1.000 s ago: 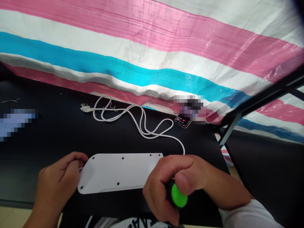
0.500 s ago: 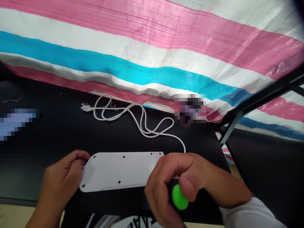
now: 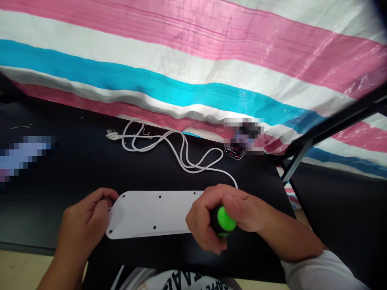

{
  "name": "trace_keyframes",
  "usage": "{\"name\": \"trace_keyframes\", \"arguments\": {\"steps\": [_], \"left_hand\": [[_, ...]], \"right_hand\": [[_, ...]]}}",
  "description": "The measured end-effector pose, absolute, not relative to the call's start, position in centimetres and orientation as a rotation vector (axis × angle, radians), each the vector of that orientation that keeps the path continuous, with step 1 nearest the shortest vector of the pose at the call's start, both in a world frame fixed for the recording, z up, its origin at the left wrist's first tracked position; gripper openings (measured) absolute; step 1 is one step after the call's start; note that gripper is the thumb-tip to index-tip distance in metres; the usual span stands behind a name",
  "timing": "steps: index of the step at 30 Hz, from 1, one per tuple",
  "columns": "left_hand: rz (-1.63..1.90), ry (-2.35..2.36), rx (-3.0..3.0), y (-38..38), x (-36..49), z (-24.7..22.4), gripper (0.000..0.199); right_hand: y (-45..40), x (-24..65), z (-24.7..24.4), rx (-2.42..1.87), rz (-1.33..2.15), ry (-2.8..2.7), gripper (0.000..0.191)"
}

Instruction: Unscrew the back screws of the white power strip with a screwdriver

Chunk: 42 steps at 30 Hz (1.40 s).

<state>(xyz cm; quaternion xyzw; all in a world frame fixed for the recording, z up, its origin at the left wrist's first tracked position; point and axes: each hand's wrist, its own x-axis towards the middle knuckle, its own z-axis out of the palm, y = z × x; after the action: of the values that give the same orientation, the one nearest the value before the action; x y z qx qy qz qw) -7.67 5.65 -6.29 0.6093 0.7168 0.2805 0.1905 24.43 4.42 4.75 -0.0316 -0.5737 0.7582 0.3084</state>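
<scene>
A white power strip point(image 3: 145, 213) lies face down on the black table, with dark screw holes showing along its edges. At its rounded left end my left hand point(image 3: 87, 217) has its fingers closed; a thin pale piece shows between the fingertips and the strip, too small to name. My right hand point(image 3: 211, 217) is wrapped round a screwdriver's black and green handle point(image 3: 226, 218) over the strip's right end. The hand hides the tool's tip and that end of the strip. From there the white cord point(image 3: 193, 169) loops behind the strip to its plug point(image 3: 113, 135).
The black table point(image 3: 75, 161) holds a blurred-out bluish item point(image 3: 24, 155) at the left and a small dark device point(image 3: 233, 153) at the back right. Striped plastic sheeting point(image 3: 181, 72) hangs behind. A metal frame bar point(image 3: 298, 161) stands at the right.
My right hand has shifted slightly up, and its fingers and thumb have turned round the green-ended handle. The view has moved a little; my left hand stays at the strip's left end.
</scene>
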Motion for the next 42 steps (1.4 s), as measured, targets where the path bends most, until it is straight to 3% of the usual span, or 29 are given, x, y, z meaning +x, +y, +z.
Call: {"name": "trace_keyframes", "arguments": {"steps": [7,11,16,30,42], "left_hand": [[0.781,1.999,1.684,5.7,-7.3,-6.0,0.027],[0.789,2.004,1.634,5.6,-7.2,-6.0,0.023],[0.796,1.994,1.649,5.6,-7.3,-6.1,0.022],[0.716,1.857,1.833,5.3,-6.7,-5.4,0.028],[0.706,1.839,1.863,5.3,-7.0,-5.4,0.028]], "right_hand": [[2.8,24.5,6.8,-0.386,2.028,-1.410,0.056],[2.8,24.6,6.8,-0.247,1.994,-1.372,0.057],[2.7,25.1,7.4,-0.466,1.995,-1.361,0.057],[5.6,22.3,6.7,-0.268,1.606,-1.431,0.058],[8.8,18.3,6.5,-0.286,1.651,-1.540,0.060]]}}
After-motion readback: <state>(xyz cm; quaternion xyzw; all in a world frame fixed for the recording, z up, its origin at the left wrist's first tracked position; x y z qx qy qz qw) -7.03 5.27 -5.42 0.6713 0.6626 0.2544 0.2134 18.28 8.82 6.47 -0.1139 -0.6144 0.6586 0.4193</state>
